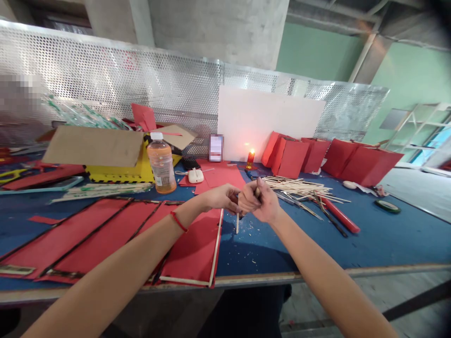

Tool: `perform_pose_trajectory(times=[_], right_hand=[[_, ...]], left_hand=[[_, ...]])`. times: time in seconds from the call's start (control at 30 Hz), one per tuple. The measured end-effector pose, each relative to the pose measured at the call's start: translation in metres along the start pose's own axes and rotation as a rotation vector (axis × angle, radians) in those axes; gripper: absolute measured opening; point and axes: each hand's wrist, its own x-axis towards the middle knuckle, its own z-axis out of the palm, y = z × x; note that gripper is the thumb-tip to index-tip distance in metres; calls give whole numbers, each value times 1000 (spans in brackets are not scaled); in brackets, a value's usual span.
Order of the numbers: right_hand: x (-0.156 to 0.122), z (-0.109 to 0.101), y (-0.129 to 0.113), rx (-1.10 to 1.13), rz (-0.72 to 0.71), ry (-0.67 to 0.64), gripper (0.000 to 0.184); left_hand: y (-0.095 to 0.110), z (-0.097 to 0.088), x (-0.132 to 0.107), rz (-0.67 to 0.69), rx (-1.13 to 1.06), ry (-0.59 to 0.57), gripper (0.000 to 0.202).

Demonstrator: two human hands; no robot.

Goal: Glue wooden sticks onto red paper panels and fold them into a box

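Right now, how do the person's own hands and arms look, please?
No glove covers the left hand or the right hand. A thin red bracelet is worn at the left wrist, nothing at the right. No sleeves show.

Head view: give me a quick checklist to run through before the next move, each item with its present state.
1. Thin stick at the hands: ok, its lower end shows below the fingers.
2. Right grip closed: ok, fingers curled; its contents are mostly hidden.
3. Left grip pinching the stick: cannot tell, the fingertips are partly hidden.
4. Loose sticks neatly stacked: not ok, they lie spread and crossing.
5. Bottle upright and capped: ok, white cap on.
6. Red candle unlit: not ok, its top glows.
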Motion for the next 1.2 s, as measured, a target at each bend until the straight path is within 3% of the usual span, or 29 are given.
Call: perform_pose_trajectory(times=[0.13,0.37,0.6,0.87,1.1,1.2], right_hand=[[0,9,5,-16,-32,-10,68],[0,12,14,-23,-37,-45,64],[8,12,12,-8,19,-117,67],[8,15,0,-38,64,-53,67],[11,15,14,-55,99,-22,65],[12,18,10,-45,102,-28,64]], left_hand=[[4,2,-2,16,16,-5,5],[15,3,-7,97,-33,-53,17],[7,3,-4,96,-9,28,3],[15,4,-10,169,-13,-50,8],[17,6,-9,132,-58,-6,10],[18,5,-10,186,18,10,12]])
